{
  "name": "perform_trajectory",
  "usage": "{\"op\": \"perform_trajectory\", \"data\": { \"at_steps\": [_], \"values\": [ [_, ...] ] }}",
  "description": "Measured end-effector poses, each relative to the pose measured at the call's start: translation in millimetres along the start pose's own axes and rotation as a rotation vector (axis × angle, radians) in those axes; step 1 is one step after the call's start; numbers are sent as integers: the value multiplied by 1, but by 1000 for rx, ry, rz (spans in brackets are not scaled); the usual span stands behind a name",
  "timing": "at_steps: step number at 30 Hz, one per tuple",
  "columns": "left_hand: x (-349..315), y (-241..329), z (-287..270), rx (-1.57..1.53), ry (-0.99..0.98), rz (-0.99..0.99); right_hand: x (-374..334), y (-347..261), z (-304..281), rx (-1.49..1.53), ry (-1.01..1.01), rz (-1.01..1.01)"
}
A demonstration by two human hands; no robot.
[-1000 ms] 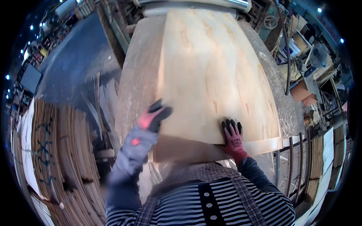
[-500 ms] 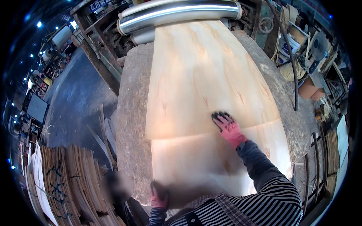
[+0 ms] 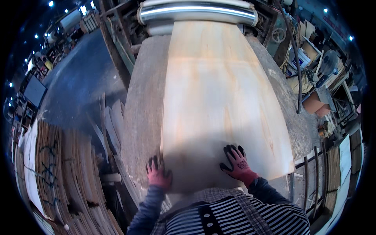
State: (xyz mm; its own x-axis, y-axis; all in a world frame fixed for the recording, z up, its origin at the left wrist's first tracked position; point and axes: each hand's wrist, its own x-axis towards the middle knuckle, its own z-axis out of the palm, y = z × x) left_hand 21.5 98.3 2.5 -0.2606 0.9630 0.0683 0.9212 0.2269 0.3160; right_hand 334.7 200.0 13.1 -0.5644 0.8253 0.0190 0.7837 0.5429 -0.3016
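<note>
A long pale wood veneer sheet [image 3: 219, 102] lies on the worn table [image 3: 145, 94]. Its far side meets a second veneer sheet [image 3: 207, 41], which runs in under the shiny metal roller [image 3: 199, 15]. My left hand [image 3: 159, 175], in a pink glove with black fingertips, rests at the near left edge of the sheet, fingers spread. Gloved the same way, my right hand [image 3: 237, 166] lies flat on the near part of the sheet with its fingers apart. Neither hand grips anything. My body shades the sheet's near end.
Stacked veneer sheets [image 3: 58, 168] stand at the near left, with loose strips beside them. At the right are a dark upright rod [image 3: 296, 70], a cardboard box [image 3: 315, 103], a fan [image 3: 329, 62] and metal bars [image 3: 315, 184]. A handwheel [image 3: 278, 35] sits beside the roller.
The veneer has slid away from me toward the roller, and the seam between the sheets is much farther off. My left hand has moved forward; my right hand has come back nearer me.
</note>
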Motion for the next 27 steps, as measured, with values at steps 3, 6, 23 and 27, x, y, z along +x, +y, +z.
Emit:
{"op": "perform_trajectory", "data": {
  "at_steps": [3,6,23,27],
  "values": [
    [-2,-20,17,-198,133,48,-56,-12,19,22,-70,153],
    [0,10,-8,-304,-23,-42,-79,-34,25,16,61,52],
    [-76,-66,81,-124,-96,426,-81,-73,-32,-18,280,42],
    [-60,-29,38,-417,-40,-75,-6,-37,-25,-33,73,78]
  ]
}}
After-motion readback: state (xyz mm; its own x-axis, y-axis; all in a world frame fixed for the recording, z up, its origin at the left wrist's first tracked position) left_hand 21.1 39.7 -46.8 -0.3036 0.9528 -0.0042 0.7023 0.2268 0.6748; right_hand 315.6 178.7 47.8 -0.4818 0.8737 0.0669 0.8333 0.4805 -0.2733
